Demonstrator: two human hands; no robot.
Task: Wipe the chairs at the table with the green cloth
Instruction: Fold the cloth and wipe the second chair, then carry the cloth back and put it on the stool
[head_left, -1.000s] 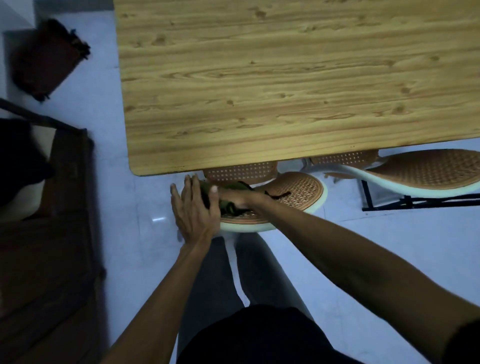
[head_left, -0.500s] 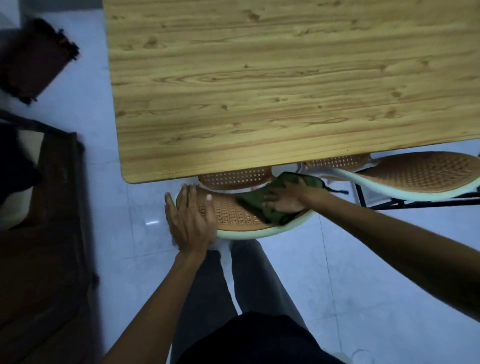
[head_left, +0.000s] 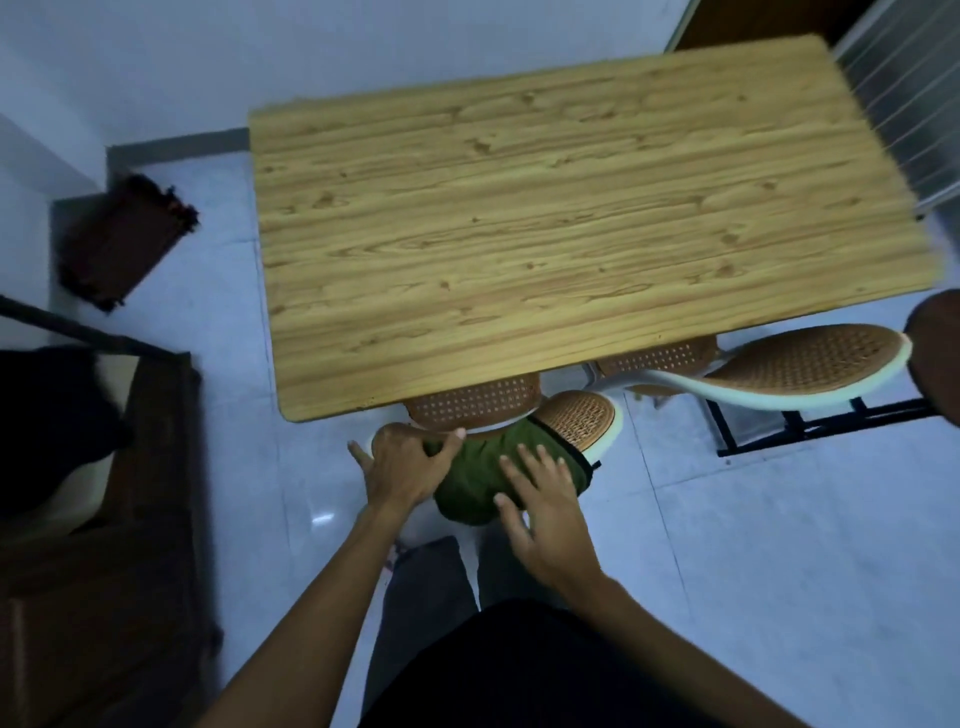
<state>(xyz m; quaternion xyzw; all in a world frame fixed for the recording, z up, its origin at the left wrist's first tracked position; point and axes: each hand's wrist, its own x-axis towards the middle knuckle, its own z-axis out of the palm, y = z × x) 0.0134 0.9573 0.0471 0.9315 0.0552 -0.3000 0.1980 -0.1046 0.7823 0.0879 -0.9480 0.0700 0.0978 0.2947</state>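
A brown woven chair (head_left: 579, 413) with a pale rim is tucked under the near edge of the wooden table (head_left: 571, 218). The green cloth (head_left: 475, 475) lies draped over the chair's near edge. My left hand (head_left: 405, 462) grips the cloth's left end together with the chair's rim. My right hand (head_left: 540, 499) rests flat on the cloth's right side, fingers spread. A second woven chair (head_left: 800, 364) stands to the right, partly under the table.
A dark wooden cabinet (head_left: 93, 545) fills the left side. A dark mat (head_left: 122, 239) lies on the pale tiled floor at the far left. A black metal frame (head_left: 810, 421) sits under the right chair. My legs stand just below the chair.
The view has pulled back and up. My right hand brought the cloth from the chair's right side to its near edge. My left hand went from lying flat on the rim to gripping the cloth.
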